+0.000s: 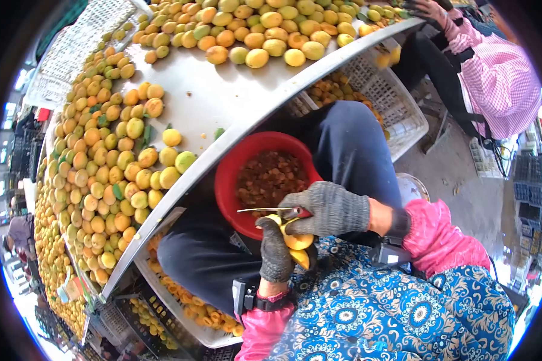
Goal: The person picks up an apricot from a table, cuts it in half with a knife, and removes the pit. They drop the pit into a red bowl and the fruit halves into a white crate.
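Note:
In a dark glove, my left hand (275, 259) is closed around a cut apricot (299, 242), its yellow-orange flesh showing between and below the fingers. My grey-gloved right hand (338, 209) grips a knife (265, 209) by its red handle. The thin blade points left, just above the left fingertips. Right thumb and fingers also come against the fruit, so the exact split between the hands is partly hidden. Just beyond both hands, between the knees, stands a red basin (224, 191) holding many brown apricot pits (270, 180).
A metal-edged table (208, 96) bears heaps of whole apricots (111, 162). White crates with apricot halves stand beside the left leg (208, 337) and beyond the right knee (412, 129). Another person in a pink checked top (500, 78) sits at the upper right, one gloved hand on the table.

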A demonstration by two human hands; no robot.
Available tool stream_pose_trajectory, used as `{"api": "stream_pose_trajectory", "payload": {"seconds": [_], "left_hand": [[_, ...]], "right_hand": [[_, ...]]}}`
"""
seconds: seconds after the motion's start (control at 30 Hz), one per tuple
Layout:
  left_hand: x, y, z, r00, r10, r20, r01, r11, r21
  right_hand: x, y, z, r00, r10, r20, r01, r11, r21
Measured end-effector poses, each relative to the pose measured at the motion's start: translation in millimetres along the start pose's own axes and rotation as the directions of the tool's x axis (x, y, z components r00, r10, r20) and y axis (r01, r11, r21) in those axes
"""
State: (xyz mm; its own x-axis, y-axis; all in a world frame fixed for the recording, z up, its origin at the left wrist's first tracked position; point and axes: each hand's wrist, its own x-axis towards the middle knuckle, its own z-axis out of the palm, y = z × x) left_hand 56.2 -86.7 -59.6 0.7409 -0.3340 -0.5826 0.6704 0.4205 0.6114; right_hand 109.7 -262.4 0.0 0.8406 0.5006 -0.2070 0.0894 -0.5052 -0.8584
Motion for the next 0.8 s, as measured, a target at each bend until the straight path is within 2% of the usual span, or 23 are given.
{"api": "stream_pose_trajectory", "payload": {"seconds": [0.03, 0.07, 0.13, 0.2, 0.27, 0.33, 0.4, 0.43, 0.47, 0.5, 0.53, 0.57, 0.6, 0.63, 0.67, 0.7, 0.73, 0.77, 0.8], "left_hand": [[4.1, -6.1, -7.8, 0.997, -0.016, -0.075, 0.024, 0.994, 0.11], [0.6, -1.6, -8.8, 0.995, -0.098, 0.011, 0.095, 0.984, 0.15], [2.6, -1.4, -9.7, 0.959, 0.025, 0.283, -0.102, 0.96, 0.26], [4.7, 8.0, -3.7, 0.927, 0.047, 0.371, -0.167, 0.94, 0.297], [1.0, 19.2, 1.6, 0.92, -0.095, 0.38, -0.054, 0.931, 0.362], [-0.8, 15.9, -5.4, 0.925, -0.086, 0.37, -0.065, 0.923, 0.378], [-7.3, 24.3, -6.8, 0.932, -0.084, 0.353, -0.068, 0.915, 0.399], [-19.7, 40.5, -1.7, 0.939, -0.132, 0.319, -0.075, 0.825, 0.561], [-32.1, 58.1, 2.5, 0.945, -0.175, 0.275, -0.075, 0.706, 0.704], [-48.1, 72.4, -1.4, 0.956, -0.172, 0.238, -0.034, 0.739, 0.673], [-65.2, 82.6, -9.9, 0.989, -0.038, 0.143, -0.066, 0.755, 0.653], [-85.1, 98.3, -20.4, 0.997, 0.062, 0.036, -0.071, 0.81, 0.582], [-98.7, 104.3, -43.1, 0.963, 0.268, -0.026, -0.196, 0.764, 0.614], [-121.2, 122.7, -37.3, 0.904, 0.355, -0.239, -0.16, 0.8, 0.579], [-133.2, 123.9, -66.6, 0.825, 0.478, -0.302, -0.207, 0.752, 0.625], [-146.3, 129.8, -86.5, 0.758, 0.508, -0.409, -0.135, 0.736, 0.663], [-150.8, 127.8, -104.8, 0.635, 0.634, -0.441, -0.08, 0.622, 0.779], [-157.4, 122.8, -136.1, 0.602, 0.66, -0.449, 0.118, 0.482, 0.868], [-164.0, 124.2, -143.6, 0.647, 0.597, -0.474, 0.328, 0.344, 0.88]], "right_hand": [[1.8, 5.4, 0.6, 0.999, 0.012, 0.033, -0.015, 0.997, 0.073], [3.6, 8.4, 1.0, 0.999, -0.008, 0.037, 0.005, 0.998, 0.068], [8.2, 12.7, -0.5, 0.999, 0.022, 0.046, -0.027, 0.995, 0.095], [12.5, 15.7, 0.8, 0.991, -0.007, 0.131, -0.016, 0.984, 0.18], [15.8, 17.9, 5.7, 0.987, -0.025, 0.156, -0.008, 0.978, 0.206], [19.2, 5.8, 6.7, 0.987, -0.012, 0.163, -0.017, 0.984, 0.175], [23.9, -7.3, 8.1, 0.994, 0.033, 0.102, -0.043, 0.995, 0.089], [28.5, -9.1, 13.7, 0.998, 0.055, -0.02, -0.056, 0.998, -0.034], [31.5, -11.5, 12.8, 0.999, 0.044, -0.019, -0.045, 0.998, -0.038], [34.6, -12.9, 10.9, 0.998, 0.06, -0.018, -0.06, 0.998, 0.024], [37.1, -13.7, 9.6, 0.997, 0.078, -0.017, -0.076, 0.993, 0.09], [38.7, -12.8, 7.9, 0.998, 0.057, -0.003, -0.057, 0.996, 0.071], [40.9, -11.0, 6.5, 0.999, 0.047, -0.006, -0.047, 0.996, 0.07], [42.6, -8.8, 6.0, 0.998, 0.064, 0.012, -0.064, 0.998, 0.025], [43.8, -7.1, 5.2, 0.996, 0.081, 0.03, -0.081, 0.997, -0.02], [44.6, -5.8, 4.5, 0.996, 0.086, 0.029, -0.086, 0.996, -0.002], [46.3, -6.6, 2.7, 0.997, 0.078, 0.028, -0.078, 0.997, 0.001], [47.6, -8.7, 0.8, 0.992, 0.12, 0.049, -0.122, 0.992, 0.034], [48.0, -8.1, 0.3, 0.984, 0.162, 0.073, -0.166, 0.984, 0.066]]}}
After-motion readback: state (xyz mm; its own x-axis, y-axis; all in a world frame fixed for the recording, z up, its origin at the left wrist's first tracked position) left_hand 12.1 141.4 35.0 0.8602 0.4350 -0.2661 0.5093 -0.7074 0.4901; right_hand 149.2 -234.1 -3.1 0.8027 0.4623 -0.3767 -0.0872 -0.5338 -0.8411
